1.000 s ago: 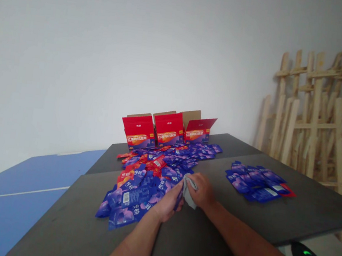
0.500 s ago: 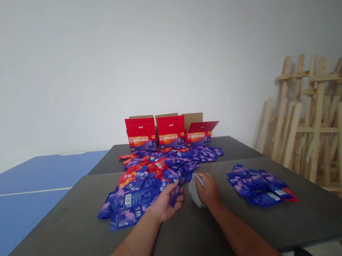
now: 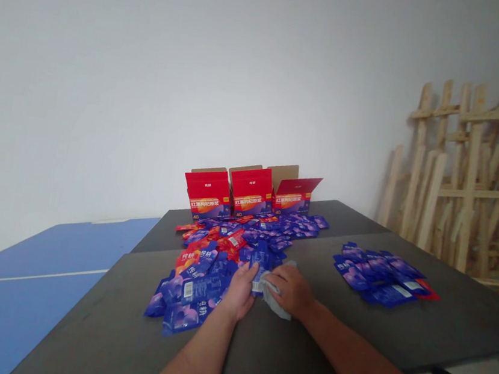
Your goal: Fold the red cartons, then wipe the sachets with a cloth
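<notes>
A big heap of blue and red sachets (image 3: 227, 251) covers the middle of the dark grey table (image 3: 284, 349). My left hand (image 3: 240, 292) grips one blue sachet (image 3: 260, 270) upright at the heap's near right edge. My right hand (image 3: 289, 289) is closed round a grey cloth (image 3: 275, 302) and presses it against that sachet. Both forearms reach in from the bottom of the view.
Three open red cartons (image 3: 251, 196) stand in a row behind the heap. A smaller pile of blue sachets (image 3: 382, 275) lies to the right. Wooden slat frames (image 3: 469, 177) lean on the wall at right. A blue table (image 3: 37, 282) adjoins at left.
The hands drew apart for a moment, the left with the sachet and the right with the cloth. Now they are together again, cloth against sachet. The view has shifted slightly.
</notes>
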A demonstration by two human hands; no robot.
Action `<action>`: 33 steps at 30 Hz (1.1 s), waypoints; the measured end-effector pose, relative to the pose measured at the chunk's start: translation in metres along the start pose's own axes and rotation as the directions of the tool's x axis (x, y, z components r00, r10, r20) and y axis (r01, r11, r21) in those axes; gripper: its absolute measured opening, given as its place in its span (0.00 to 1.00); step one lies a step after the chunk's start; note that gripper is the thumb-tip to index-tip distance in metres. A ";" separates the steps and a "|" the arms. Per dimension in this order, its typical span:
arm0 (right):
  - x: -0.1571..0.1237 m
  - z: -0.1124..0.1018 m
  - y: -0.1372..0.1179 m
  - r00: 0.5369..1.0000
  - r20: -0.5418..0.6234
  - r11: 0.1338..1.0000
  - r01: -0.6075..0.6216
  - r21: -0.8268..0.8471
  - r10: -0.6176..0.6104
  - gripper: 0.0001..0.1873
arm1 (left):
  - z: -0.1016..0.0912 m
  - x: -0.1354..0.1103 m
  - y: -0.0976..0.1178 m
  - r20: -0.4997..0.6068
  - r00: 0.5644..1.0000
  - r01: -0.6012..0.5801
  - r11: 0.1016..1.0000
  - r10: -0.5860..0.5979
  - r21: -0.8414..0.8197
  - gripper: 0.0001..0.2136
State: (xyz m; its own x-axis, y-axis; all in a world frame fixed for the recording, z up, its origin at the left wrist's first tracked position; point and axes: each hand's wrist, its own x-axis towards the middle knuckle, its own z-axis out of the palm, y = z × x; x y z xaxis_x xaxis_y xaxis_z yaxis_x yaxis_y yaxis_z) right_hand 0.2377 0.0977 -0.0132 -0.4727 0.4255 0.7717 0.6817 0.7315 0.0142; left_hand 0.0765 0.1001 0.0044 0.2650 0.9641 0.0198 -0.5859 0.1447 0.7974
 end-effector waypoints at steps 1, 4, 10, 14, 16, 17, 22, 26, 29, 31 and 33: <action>0.000 0.000 0.003 0.999 -0.008 0.999 -0.040 -0.014 0.040 0.08 | 0.000 -0.001 -0.001 0.019 1.000 0.013 1.000 -0.013 0.022 0.16; -0.003 -0.001 0.014 0.985 -0.039 0.985 -0.168 -0.036 0.166 0.10 | 0.000 -0.003 -0.003 0.067 0.996 0.051 0.996 -0.056 0.078 0.18; -0.006 -0.001 0.025 0.943 -0.051 0.943 -0.332 -0.035 0.330 0.13 | -0.003 -0.004 -0.004 0.101 0.991 0.081 0.990 -0.093 0.118 0.20; -0.009 0.003 0.030 0.916 -0.010 0.915 -0.401 -0.043 0.401 0.15 | -0.003 -0.005 0.000 0.084 0.990 0.109 0.989 -0.117 0.096 0.18; -0.010 0.005 0.032 0.897 0.025 0.897 -0.441 -0.036 0.442 0.15 | -0.003 -0.005 0.002 0.073 0.991 0.109 0.993 -0.113 0.053 0.16; -0.010 0.006 0.033 0.891 0.054 0.892 -0.450 -0.028 0.451 0.15 | -0.003 -0.005 0.003 0.061 0.992 0.108 0.994 -0.110 0.029 0.15; -0.007 0.004 0.027 0.924 0.067 0.927 -0.376 -0.002 0.375 0.16 | -0.002 0.000 0.003 -0.109 0.988 0.105 0.994 -0.107 -0.021 0.12; -0.004 -0.001 0.019 0.943 -0.020 0.942 -0.330 0.055 0.332 0.18 | -0.001 0.002 -0.004 -0.167 0.984 0.065 0.998 -0.061 0.021 0.12; -0.004 -0.001 0.019 0.933 -0.010 0.924 -0.356 0.142 0.360 0.19 | 0.001 -0.001 -0.010 -0.086 0.995 0.059 0.995 -0.052 0.082 0.16; -0.003 0.000 0.022 0.925 -0.001 0.908 -0.372 0.192 0.379 0.19 | 0.002 -0.004 -0.014 -0.019 0.997 0.082 0.989 -0.080 0.123 0.19; -0.002 0.002 0.024 0.918 0.006 0.889 -0.386 0.247 0.397 0.19 | 0.002 -0.005 -0.016 0.041 0.995 0.086 0.987 -0.092 0.137 0.21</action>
State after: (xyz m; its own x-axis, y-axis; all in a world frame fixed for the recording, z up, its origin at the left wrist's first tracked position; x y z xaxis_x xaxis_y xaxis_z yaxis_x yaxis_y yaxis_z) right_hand 0.2540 0.1148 -0.0156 -0.1671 0.6842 0.7099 0.6502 0.6177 -0.4423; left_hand 0.0862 0.0923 -0.0071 0.3493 0.9366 -0.0287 -0.4505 0.1947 0.8713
